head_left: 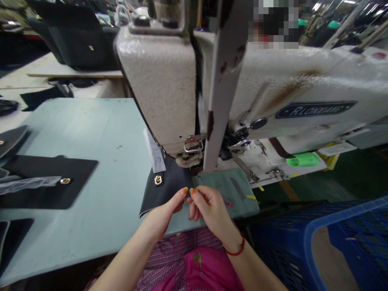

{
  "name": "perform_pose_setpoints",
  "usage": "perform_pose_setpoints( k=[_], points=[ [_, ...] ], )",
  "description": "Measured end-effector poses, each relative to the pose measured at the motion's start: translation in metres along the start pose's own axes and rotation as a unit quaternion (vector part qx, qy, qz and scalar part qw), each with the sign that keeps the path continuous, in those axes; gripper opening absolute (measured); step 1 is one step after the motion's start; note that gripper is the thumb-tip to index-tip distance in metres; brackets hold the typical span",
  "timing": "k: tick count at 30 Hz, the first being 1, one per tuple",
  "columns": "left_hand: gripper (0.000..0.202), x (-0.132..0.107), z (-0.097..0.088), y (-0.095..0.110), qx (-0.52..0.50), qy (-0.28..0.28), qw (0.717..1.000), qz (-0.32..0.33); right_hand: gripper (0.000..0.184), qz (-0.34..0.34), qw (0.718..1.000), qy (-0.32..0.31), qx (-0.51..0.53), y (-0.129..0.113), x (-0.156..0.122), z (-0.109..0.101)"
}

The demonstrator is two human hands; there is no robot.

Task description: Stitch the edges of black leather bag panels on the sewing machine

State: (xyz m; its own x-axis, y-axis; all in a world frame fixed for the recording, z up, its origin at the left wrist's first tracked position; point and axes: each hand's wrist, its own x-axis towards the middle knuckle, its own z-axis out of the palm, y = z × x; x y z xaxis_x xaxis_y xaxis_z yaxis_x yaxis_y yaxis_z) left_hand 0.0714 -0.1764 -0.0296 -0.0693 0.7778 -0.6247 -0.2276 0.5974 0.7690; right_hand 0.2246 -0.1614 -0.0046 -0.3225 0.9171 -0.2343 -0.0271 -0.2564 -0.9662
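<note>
The left hand pinches the lower edge of a black leather bag panel between thumb and forefinger, apparently to keep it flat and steady. The right hand is curled closed, its fingertips just beside that edge; whether it grips anything, I cannot tell. The panel lies at 12 o'clock from the hands, its far end tucked under the presser foot of an industrial sewing machine. A gold turn-lock clasp sits on its face, and a white paper strip rises beside it. A sea-green surface at 9 o'clock carries more black panels with gold clasps, laid flat within reach. At 4 o'clock stands a blue plastic crate; its contents are hard to make out, with only a tan sheet showing inside.
</note>
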Motion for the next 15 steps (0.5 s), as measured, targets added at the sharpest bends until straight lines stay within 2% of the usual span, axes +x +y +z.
perform_pose_setpoints(
  k=[7, 12, 15],
  points=[
    [0.046, 0.010, 0.004, 0.014, -0.023, -0.044, 0.998, 0.031, 0.039, -0.027, 1.000, 0.004, 0.006, 0.002, 0.016, -0.001],
    [0.049, 0.020, 0.005, 0.022, -0.031, -0.021, 0.999, 0.025, 0.041, -0.033, 0.999, 0.007, 0.018, 0.009, 0.020, -0.001],
    [0.048, 0.025, 0.007, 0.028, -0.020, 0.000, 0.999, 0.039, 0.043, -0.015, 0.999, 0.002, 0.029, 0.022, 0.018, 0.000]
  ],
)
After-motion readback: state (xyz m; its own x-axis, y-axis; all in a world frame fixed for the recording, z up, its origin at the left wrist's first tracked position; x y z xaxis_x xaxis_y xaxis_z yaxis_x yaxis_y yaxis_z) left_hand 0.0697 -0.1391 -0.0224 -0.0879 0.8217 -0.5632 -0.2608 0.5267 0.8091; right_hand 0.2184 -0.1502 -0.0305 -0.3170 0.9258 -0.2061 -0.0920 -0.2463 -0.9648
